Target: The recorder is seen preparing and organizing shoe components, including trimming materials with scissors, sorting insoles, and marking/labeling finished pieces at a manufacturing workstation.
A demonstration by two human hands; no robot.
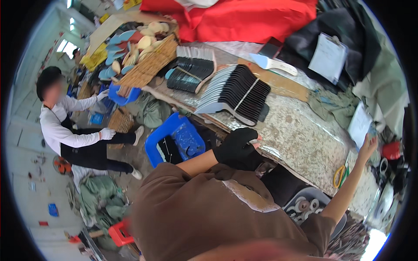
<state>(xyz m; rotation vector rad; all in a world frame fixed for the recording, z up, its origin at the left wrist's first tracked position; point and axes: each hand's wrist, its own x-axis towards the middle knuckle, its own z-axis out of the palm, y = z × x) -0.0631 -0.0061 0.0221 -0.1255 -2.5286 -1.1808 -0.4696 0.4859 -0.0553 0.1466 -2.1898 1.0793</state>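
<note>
My left hand point(239, 148), in a black glove with bare fingertips, is closed at the table's near edge. Whatever its curled fingers hold, if anything, is hidden. Out at the table's right side, my bare right hand point(368, 147) has its fingers stretched beside a white sheet point(360, 125); I cannot tell whether they touch it. Beyond my left hand lies a row of stacked, curved black-and-white pieces point(237, 93) with a pale band across them. A smaller banded stack point(191, 71) sits to its left. Scissors with yellow and green handles point(339, 176) lie near my right forearm.
A white-handled knife point(274, 64), a clipboard point(328, 57) and red material point(235, 19) lie farther back. At left are a wicker basket point(150, 61) and a blue plastic stool point(152, 145). A grey bin point(313, 195) holds rolls. A gloved co-worker point(72, 126) stands left.
</note>
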